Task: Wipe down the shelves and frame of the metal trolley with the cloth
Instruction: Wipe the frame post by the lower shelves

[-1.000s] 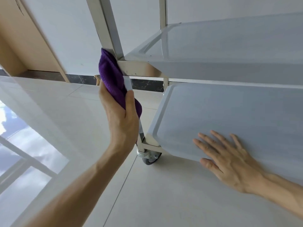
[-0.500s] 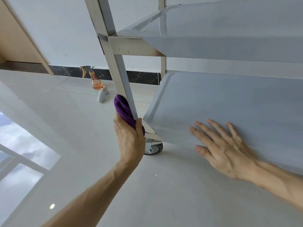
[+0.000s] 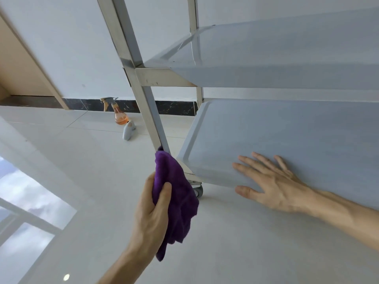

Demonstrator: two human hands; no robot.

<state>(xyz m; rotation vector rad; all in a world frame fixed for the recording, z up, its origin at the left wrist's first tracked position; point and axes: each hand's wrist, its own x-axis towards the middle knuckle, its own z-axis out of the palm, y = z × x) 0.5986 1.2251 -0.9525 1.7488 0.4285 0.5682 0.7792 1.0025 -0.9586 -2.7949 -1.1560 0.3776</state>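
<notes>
Now left hand (image 3: 152, 210) gripping purple cloth (image 3: 176, 197) at foot of trolley post (image 3: 147, 103); right hand (image 3: 272, 181) lying flat, fingers spread, bracing lower shelf (image 3: 287, 136). Risk: trolley rolling on caster (image 3: 199, 190) if brace is slipping.

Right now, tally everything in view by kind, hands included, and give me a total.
Hands: 2, left hand and right hand
Cloths: 1, purple cloth
Trolleys: 1, metal trolley
Spray bottles: 1, orange spray bottle
White bottles: 1, small white bottle
Total: 6
</notes>
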